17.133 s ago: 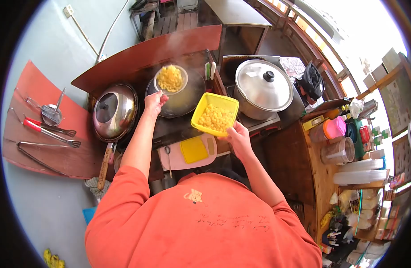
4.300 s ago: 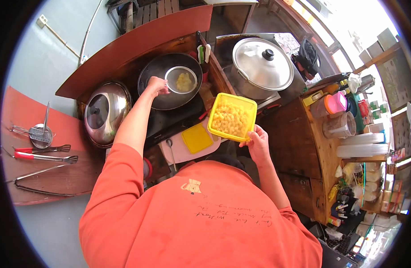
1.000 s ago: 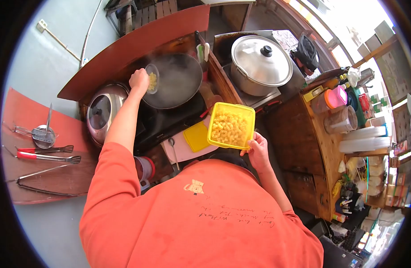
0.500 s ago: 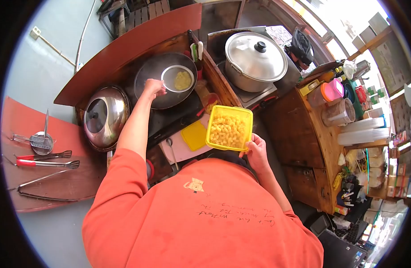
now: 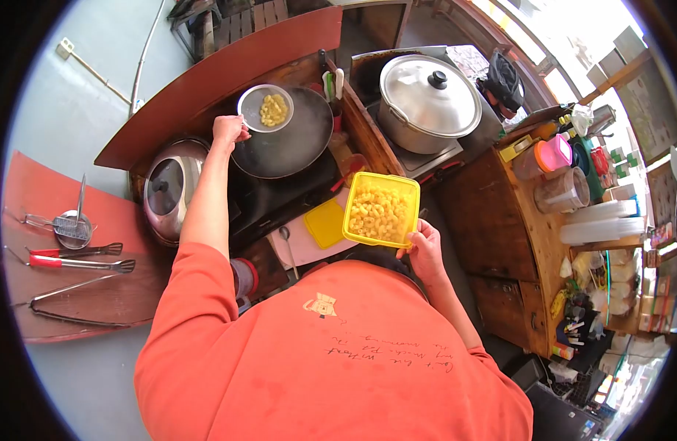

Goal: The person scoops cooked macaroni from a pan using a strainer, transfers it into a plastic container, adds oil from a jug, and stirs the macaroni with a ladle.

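Observation:
My left hand [image 5: 230, 131] is closed around the handle of a round strainer [image 5: 247, 103]. A small heap of macaroni [image 5: 274, 110] lies in the strainer. The strainer is over the far left edge of a dark wok [image 5: 298, 151]; whether it touches the wok, I cannot tell. My right hand [image 5: 427, 250] grips a corner of a square yellow container [image 5: 347, 226], tilted in front of my body. Curved macaroni pieces [image 5: 384, 212] fill much of it. Below and left of the container, a flat yellow lid [image 5: 325, 223] rests on a pink board [image 5: 303, 248] beside a long-handled spoon [image 5: 285, 234].
A large lidded pot [image 5: 427, 110] stands on the stove beyond a wooden divider. A domed, lidded pan [image 5: 166, 187] sits left of the wok. Tongs [image 5: 81, 262] and a strainer lie on the red side panel. Plastic tubs [image 5: 559, 187] crowd the wooden cabinet at right.
My left hand has moved the strainer from over the middle of the wok up and left to its far edge. The right hand still holds the yellow container in nearly the same place.

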The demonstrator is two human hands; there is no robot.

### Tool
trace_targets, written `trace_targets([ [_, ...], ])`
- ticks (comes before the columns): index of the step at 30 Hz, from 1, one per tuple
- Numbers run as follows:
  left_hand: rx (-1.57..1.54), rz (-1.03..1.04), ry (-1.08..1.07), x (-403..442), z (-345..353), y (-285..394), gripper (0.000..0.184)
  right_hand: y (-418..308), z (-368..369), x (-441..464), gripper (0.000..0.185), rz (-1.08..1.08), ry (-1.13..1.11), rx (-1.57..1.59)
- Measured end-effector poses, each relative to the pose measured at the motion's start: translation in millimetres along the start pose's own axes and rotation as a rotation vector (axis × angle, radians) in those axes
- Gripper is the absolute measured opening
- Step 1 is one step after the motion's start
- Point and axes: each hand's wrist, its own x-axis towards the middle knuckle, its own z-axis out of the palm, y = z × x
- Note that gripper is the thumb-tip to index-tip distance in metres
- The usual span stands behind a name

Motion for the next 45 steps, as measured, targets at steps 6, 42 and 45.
trace_targets([
  [6, 0.156, 0.053, 0.04, 5.4, -9.7, -3.3, 0.03, -0.7, 2.5, 3.9, 0.013, 0.004, -0.026, 0.007],
  [42, -0.279, -0.09, -0.034, -7.0, 22.1, -2.7, 0.017, -27.3, -16.7, 27.0, 0.015, 0.05, -0.067, -0.021],
  [45, -0.321, -0.083, -0.006, -12.5, 16.9, 0.7, 0.018, -31.7, -20.6, 30.3, 0.016, 0.062, -0.096, -0.021],
])
